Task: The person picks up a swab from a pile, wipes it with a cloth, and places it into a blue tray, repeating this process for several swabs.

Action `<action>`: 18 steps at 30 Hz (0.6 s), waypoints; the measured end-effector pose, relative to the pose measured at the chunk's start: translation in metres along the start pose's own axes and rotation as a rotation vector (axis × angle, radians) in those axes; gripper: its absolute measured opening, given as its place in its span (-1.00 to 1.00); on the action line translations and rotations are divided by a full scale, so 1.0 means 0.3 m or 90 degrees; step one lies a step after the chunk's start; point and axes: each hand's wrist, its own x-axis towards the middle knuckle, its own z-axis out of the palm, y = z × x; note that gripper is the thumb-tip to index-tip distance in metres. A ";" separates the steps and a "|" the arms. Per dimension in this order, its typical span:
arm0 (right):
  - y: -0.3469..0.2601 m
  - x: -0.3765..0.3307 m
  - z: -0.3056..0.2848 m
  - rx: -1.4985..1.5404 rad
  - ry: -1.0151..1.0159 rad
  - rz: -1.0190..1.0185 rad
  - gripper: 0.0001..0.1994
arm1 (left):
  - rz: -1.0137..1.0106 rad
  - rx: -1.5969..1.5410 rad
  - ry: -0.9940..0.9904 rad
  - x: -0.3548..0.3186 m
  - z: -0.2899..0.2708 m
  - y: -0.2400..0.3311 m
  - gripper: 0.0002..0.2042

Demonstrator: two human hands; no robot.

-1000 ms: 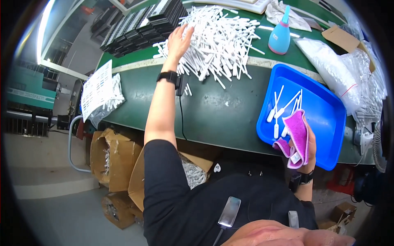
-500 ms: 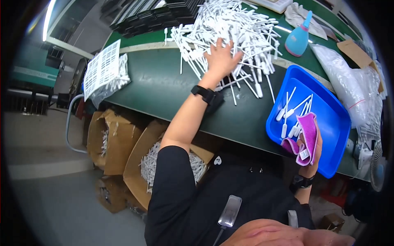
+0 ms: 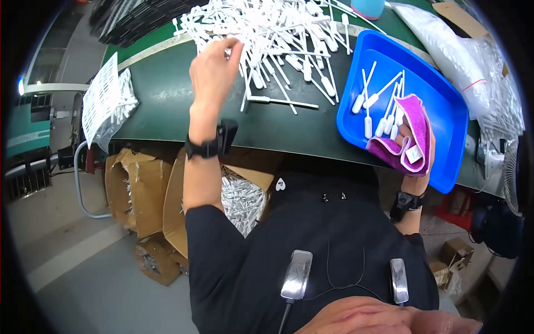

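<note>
A large heap of white plastic droppers (image 3: 267, 28) lies on the green table. At its near left edge is my left hand (image 3: 213, 72), with fingers curled toward the thumb. Whatever those fingers may hold is hidden. My right hand (image 3: 418, 181) grips a folded purple cloth (image 3: 418, 119) with a pale edge, over the near right side of a blue tray (image 3: 347, 103). Several loose droppers (image 3: 368, 125) lie in the tray, some with their bulbs close beside the cloth. One dropper (image 3: 283, 102) rests crosswise on the table in front of the heap.
Black stacked trays (image 3: 139, 22) stand at the far left. A bag of droppers with a printed sheet (image 3: 100, 103) sits on the table's left end. Clear plastic bags (image 3: 445, 53) lie at the right. Below the table is an open carton (image 3: 242, 200) of droppers.
My left hand was spread on the heap; it has drawn back to the left and its fingers have curled. The view has shifted. My right hand still holds the cloth.
</note>
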 end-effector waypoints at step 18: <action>-0.003 0.003 -0.018 -0.025 0.026 -0.009 -0.62 | -0.242 -0.711 -0.195 -0.213 0.054 0.121 -0.81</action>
